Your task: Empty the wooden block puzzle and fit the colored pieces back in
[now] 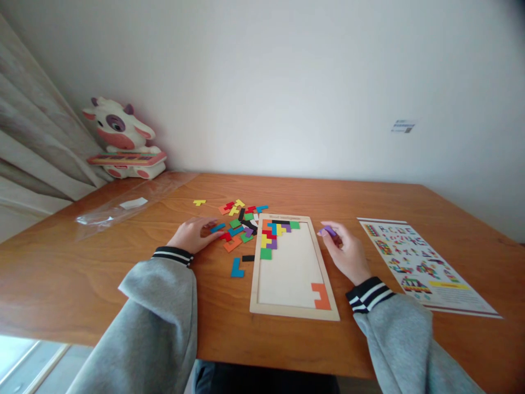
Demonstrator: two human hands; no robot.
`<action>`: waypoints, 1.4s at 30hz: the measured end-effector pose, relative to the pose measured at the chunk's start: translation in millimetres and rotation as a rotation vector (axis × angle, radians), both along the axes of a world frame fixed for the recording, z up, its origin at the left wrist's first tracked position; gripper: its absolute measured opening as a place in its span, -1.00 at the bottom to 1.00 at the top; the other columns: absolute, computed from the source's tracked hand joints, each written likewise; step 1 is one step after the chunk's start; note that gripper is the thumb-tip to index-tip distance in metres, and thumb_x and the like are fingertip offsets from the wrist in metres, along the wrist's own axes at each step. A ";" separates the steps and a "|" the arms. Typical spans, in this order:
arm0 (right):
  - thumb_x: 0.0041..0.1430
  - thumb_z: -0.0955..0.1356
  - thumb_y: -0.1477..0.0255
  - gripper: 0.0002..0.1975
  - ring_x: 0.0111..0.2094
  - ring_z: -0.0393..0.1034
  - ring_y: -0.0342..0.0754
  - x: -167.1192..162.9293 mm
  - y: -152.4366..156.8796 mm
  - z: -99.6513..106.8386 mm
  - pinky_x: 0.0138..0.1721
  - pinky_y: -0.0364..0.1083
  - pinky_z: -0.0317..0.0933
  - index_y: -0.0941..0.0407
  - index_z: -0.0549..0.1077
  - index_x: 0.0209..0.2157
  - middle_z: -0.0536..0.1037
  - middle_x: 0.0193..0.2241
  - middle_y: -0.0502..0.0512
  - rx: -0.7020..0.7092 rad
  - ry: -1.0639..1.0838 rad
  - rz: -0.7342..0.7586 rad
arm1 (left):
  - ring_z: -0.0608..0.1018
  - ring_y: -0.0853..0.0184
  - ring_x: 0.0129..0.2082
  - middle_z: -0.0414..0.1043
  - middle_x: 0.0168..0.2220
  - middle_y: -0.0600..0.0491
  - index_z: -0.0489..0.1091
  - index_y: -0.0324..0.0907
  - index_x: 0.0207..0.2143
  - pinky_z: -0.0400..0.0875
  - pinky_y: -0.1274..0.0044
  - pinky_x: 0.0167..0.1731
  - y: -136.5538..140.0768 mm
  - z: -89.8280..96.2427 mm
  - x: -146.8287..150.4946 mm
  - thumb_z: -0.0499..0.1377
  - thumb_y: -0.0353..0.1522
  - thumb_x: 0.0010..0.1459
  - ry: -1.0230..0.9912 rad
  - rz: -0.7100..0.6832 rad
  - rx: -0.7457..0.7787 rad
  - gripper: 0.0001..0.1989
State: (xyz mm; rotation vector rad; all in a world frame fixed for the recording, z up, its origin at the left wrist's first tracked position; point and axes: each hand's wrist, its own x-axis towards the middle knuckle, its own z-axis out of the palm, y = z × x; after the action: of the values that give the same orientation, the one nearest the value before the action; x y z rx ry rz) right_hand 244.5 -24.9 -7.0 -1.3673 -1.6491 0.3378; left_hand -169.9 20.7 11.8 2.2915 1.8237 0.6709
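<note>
A wooden puzzle board [294,316] lies in front of me, with coloured tetromino-like pieces fitted along its upper left. An orange piece [323,298] sits in its lower right corner. Pinched in the fingers of my right hand [345,250], just right of the board, is a purple puzzle piece [329,231]. My left hand [192,234] rests by the loose pile, thumb and forefinger apart around a blue piece [218,227]; a firm hold on it does not show. Below the pile lie a blue L-shaped piece [237,269] and a black piece [248,258].
More loose pieces, among them a yellow one [199,202], lie left of the board. A printed sheet [435,268] is at the right. Clear plastic wrapping [110,216] and a cow-shaped toy keyboard [127,158] are at the back left of the wooden table [229,339].
</note>
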 end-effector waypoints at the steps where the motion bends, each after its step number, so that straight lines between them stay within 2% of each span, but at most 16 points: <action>1: 0.27 0.28 0.15 -0.63 -0.23 0.54 0.06 0.0 0.1 -0.1 -0.21 0.05 0.42 0.11 0.42 -0.05 0.62 -0.23 0.21 -0.001 -0.002 0.001 | 0.59 0.14 -0.09 0.59 -0.09 0.02 0.52 -0.05 -0.10 0.42 0.41 0.03 -0.4 0.3 -3.5 0.19 0.09 -0.02 -0.001 -0.007 -0.022 -0.45; 7: 0.27 0.29 0.17 -0.66 -0.24 0.53 0.06 -1.3 -0.5 1.2 -0.23 0.03 0.41 0.10 0.42 -0.05 0.62 -0.23 0.20 -0.002 -0.005 0.007 | 0.63 0.18 -0.17 0.63 -0.18 0.06 0.52 -0.04 -0.05 0.49 0.45 -0.06 2.3 -5.2 -7.2 0.18 0.01 0.02 -0.090 0.046 -0.056 -0.49; 9: 0.27 0.29 0.19 -0.66 -0.25 0.53 0.06 -1.7 -0.9 1.9 -0.24 0.03 0.41 0.10 0.43 -0.06 0.62 -0.23 0.19 -0.008 0.000 0.009 | 0.64 0.19 -0.19 0.62 -0.16 0.06 0.52 -0.06 -0.04 0.51 0.46 -0.09 2.9 -6.5 -6.3 0.15 -0.03 0.04 -0.113 0.036 -0.066 -0.50; 15: 0.27 0.28 0.20 -0.68 -0.25 0.53 0.06 -2.9 -1.9 3.9 -0.24 0.02 0.41 0.09 0.43 -0.06 0.62 -0.23 0.18 -0.026 -0.006 0.009 | 0.58 0.17 -0.05 0.59 -0.09 0.07 0.58 0.04 -0.13 0.42 0.42 0.06 -2.1 -3.9 -13.7 0.08 -0.14 0.10 0.026 -0.106 -0.016 -0.63; 19: 0.27 0.28 0.21 -0.68 -0.26 0.53 0.05 -3.4 -2.0 3.9 -0.27 0.00 0.40 0.10 0.44 -0.06 0.62 -0.23 0.18 -0.033 -0.005 0.015 | 0.56 0.19 -0.01 0.56 -0.03 0.04 0.55 0.01 -0.05 0.41 0.42 0.10 -2.8 -5.1 -16.8 0.04 -0.13 0.15 0.049 -0.127 0.018 -0.58; 22: 0.26 0.29 0.22 -0.69 -0.31 0.51 0.02 -3.9 -2.0 3.8 -0.30 -0.02 0.38 0.10 0.44 -0.06 0.62 -0.25 0.17 -0.035 -0.001 0.018 | 0.57 0.19 -0.02 0.58 -0.06 0.06 0.55 0.01 -0.07 0.41 0.40 0.10 0.4 -8.4 -16.8 0.02 -0.13 0.18 0.057 -0.135 0.031 -0.60; 25: 0.26 0.29 0.23 -0.69 -0.35 0.50 0.00 -4.3 -2.1 4.0 -0.35 -0.04 0.36 0.11 0.45 -0.07 0.62 -0.27 0.16 -0.030 -0.010 0.015 | 0.60 0.20 -0.07 0.60 -0.09 0.04 0.55 -0.02 -0.07 0.44 0.39 0.06 3.8 -12.9 -17.8 -0.03 -0.14 0.24 0.110 -0.151 0.093 -0.58; 31: 0.27 0.28 0.24 -0.68 -0.33 0.51 0.00 -3.9 -1.0 2.5 -0.36 -0.05 0.34 0.12 0.44 -0.06 0.62 -0.25 0.17 -0.023 -0.009 0.021 | 0.66 0.18 -0.21 0.61 -0.13 -0.07 0.50 -0.15 -0.03 0.56 0.41 -0.17 5.1 -19.1 -18.5 -0.10 -0.22 0.34 0.239 -0.114 0.321 -0.57; 35: 0.27 0.29 0.25 -0.69 -0.33 0.50 0.00 -3.9 -0.5 1.9 -0.35 -0.06 0.34 0.12 0.45 -0.06 0.61 -0.25 0.17 -0.022 -0.011 0.024 | 0.65 0.24 -0.22 0.62 -0.16 -0.04 0.50 -0.14 -0.02 0.55 0.48 -0.16 -1.6 -9.7 -5.5 -0.06 -0.29 0.35 0.239 -0.179 0.438 -0.63; 39: 0.28 0.28 0.26 -0.71 -0.37 0.48 -0.03 -7.1 -0.5 3.6 -0.37 -0.07 0.33 0.11 0.45 -0.07 0.61 -0.26 0.16 -0.024 -0.013 0.030 | 0.64 0.32 -0.25 0.61 -0.18 -0.01 0.45 -0.15 0.04 0.53 0.56 -0.16 -15.3 3.6 26.5 0.00 -0.37 0.35 0.152 -0.252 0.563 -0.68; 42: 0.28 0.28 0.27 -0.72 -0.38 0.48 -0.03 -10.4 0.3 5.1 -0.36 -0.07 0.33 0.11 0.45 -0.07 0.62 -0.28 0.14 -0.031 -0.006 0.053 | 0.63 0.33 -0.23 0.59 -0.15 -0.02 0.41 -0.16 0.06 0.52 0.55 -0.14 -27.2 8.7 61.0 0.06 -0.41 0.34 0.157 -0.474 0.632 -0.72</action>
State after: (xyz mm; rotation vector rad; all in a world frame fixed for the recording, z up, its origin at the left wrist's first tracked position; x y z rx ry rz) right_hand 234.2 -24.6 -1.9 -1.3503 -1.6935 0.3916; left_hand -109.0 -6.5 20.5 3.0930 1.1223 1.1179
